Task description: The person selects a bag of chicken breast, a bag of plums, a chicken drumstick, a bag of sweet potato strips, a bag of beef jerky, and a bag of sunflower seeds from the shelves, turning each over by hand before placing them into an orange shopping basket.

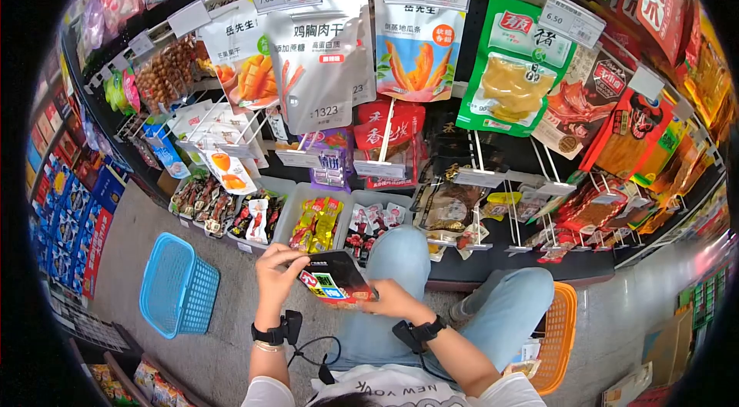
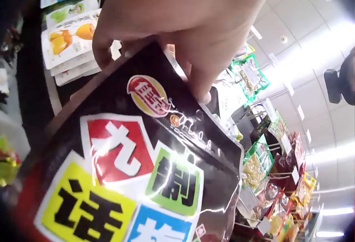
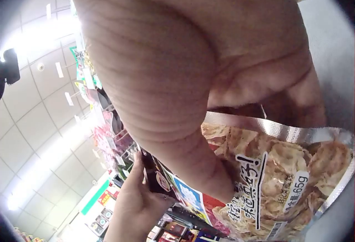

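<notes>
A black snack bag (image 1: 336, 275) with red, green, yellow and blue label squares is held between both hands above the lap. The left hand (image 1: 276, 275) pinches its top edge; in the left wrist view that hand (image 2: 183, 25) has its thumb and fingers on either side of the dark bag (image 2: 116, 159). At the bag's other end, the right hand (image 1: 400, 302) grips the edge. The right wrist view shows the right hand (image 3: 188, 70) with its thumb over the printed lower part of the bag (image 3: 272, 175), where dried pieces show; some of its fingers are hidden behind.
Hanging snack packs (image 1: 323, 53) with price tags fill the rack ahead. Bins of small wrapped snacks (image 1: 315, 224) stand below it. A blue basket (image 1: 178, 285) is on the floor at left, and an orange basket (image 1: 564, 338) with items inside sits right of the bent knees.
</notes>
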